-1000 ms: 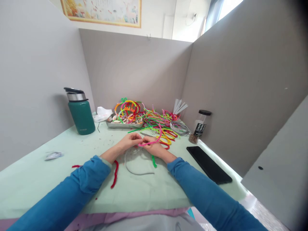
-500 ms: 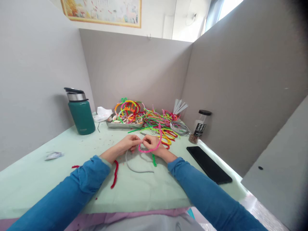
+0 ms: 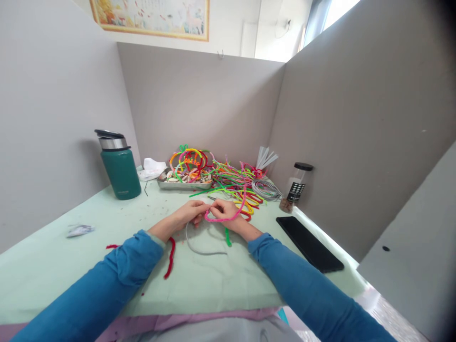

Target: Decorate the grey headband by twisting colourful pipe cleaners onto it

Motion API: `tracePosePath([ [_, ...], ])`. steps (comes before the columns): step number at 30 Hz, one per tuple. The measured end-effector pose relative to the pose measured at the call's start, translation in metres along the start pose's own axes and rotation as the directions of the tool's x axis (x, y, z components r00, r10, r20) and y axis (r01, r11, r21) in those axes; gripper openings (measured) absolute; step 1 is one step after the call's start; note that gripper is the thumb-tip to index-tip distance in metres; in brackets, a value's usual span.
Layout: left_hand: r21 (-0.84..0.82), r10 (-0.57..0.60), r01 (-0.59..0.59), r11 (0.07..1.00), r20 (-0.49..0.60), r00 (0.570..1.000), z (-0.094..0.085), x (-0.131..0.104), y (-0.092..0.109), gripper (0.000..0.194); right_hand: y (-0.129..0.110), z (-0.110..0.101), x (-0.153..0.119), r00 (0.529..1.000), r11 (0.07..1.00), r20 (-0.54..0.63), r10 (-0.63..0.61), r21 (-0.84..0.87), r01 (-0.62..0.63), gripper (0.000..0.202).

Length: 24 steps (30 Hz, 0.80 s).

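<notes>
My left hand point(image 3: 191, 211) and my right hand point(image 3: 227, 213) meet over the middle of the table, fingertips pinched close together. A pink pipe cleaner point(image 3: 223, 220) runs from between the fingertips in a curve across my right hand, its free end rising beyond the wrist. From under my left hand a thin grey wire point(image 3: 204, 253) bends down and to the right. The exact spot where pink and grey meet is hidden by the fingers. A green pipe cleaner piece point(image 3: 228, 237) lies below my right hand, and a red piece point(image 3: 170, 260) beside my left forearm.
Behind the hands are a metal tray point(image 3: 185, 185) with finished pipe-cleaner shapes, a heap of coloured pipe cleaners point(image 3: 233, 175) and a grey wire coil point(image 3: 266, 191). A green bottle point(image 3: 121, 173) stands left; a jar point(image 3: 295, 188) and black phone point(image 3: 309, 243) are right.
The pink pipe cleaner's free end has swung to the right and its curve has flattened slightly. My right hand has shifted a touch to the left; both hands keep their pinch.
</notes>
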<state>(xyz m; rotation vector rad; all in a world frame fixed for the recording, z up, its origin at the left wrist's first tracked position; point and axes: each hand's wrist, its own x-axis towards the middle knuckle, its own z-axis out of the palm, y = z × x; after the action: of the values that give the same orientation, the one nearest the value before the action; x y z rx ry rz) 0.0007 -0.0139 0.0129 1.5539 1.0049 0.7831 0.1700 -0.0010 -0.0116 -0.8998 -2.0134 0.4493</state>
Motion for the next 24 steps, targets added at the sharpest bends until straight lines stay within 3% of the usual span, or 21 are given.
tracePosePath([
  [4,-0.007,0.016,-0.016,1.0,0.014,1.0,-0.0017,0.0016,-0.0027,0.029,-0.0003,0.002,-0.0002,0.999,0.999,0.0,0.032,0.022,-0.032,0.013],
  [9,-0.012,0.023,-0.022,1.0,0.005,1.0,-0.0034,0.0026,-0.0049,0.024,-0.0053,-0.0006,-0.0019,0.999,0.999,-0.014,-0.04,-0.016,0.04,0.014],
  [24,-0.017,0.014,-0.014,1.0,0.007,1.0,-0.0045,0.0045,-0.0079,0.025,-0.0084,-0.0022,-0.0011,0.999,0.999,-0.004,-0.041,-0.017,0.041,0.011],
])
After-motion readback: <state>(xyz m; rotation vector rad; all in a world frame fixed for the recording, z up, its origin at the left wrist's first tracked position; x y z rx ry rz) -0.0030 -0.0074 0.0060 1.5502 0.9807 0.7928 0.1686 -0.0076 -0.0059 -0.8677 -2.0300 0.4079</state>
